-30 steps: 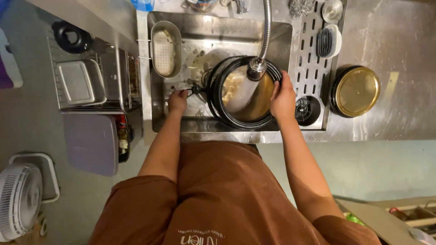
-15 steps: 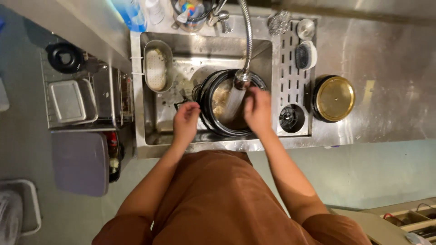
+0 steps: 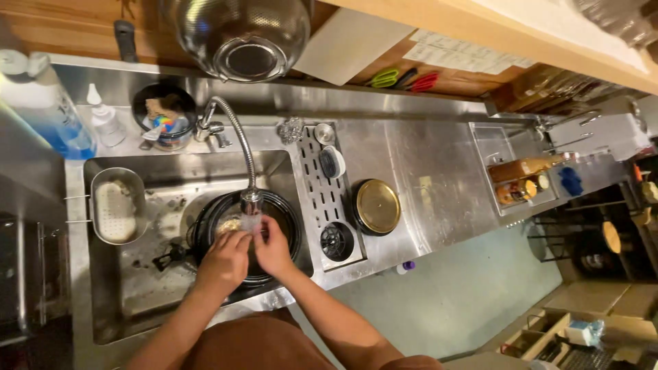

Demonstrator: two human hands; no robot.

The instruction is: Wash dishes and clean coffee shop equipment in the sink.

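My left hand [image 3: 225, 262] and right hand [image 3: 273, 248] meet, touching, under the tap [image 3: 251, 201], fingers loosely curled and gripping nothing I can make out. Both hang right over the black pan [image 3: 288, 218] in the sink [image 3: 137, 274]. A lidded pot [image 3: 377, 206] stands on the counter [image 3: 439, 178], to my right.

Both hands, left hand [image 3: 223, 264] and right hand [image 3: 274, 248], meet under the faucet [image 3: 251, 199] above a black pan [image 3: 284, 216]

Brushed steel sink [image 3: 288, 164] and counter [image 3: 439, 171]; glossy black pan [image 3: 281, 209], perhaps enamelled; brassy lid [image 3: 378, 205]; wooden shelf [image 3: 521, 41].
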